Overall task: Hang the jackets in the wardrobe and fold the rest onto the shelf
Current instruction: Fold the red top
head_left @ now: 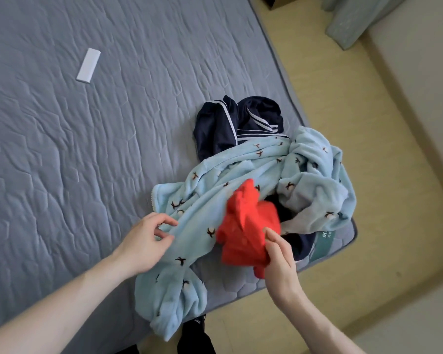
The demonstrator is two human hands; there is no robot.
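Note:
A heap of clothes lies at the near right corner of the bed. A light blue fleece garment (253,172) with small dark figures sprawls over the heap and hangs off the bed's edge. Behind it lies a navy jacket (215,123) with white stripes. My right hand (279,254) grips a crumpled red garment (246,226) just above the fleece. My left hand (143,241) rests on the fleece's left edge, its fingers loosely bent around the fabric's edge. Another dark piece (302,246) shows under the fleece.
The grey-blue quilted mattress (87,162) fills the left and middle. A flat white box (88,65) lies on it far left. Yellowish floor (356,149) runs along the right, with pale blue fabric (348,19) at top right. Dark cloth (195,333) hangs below the bed's edge.

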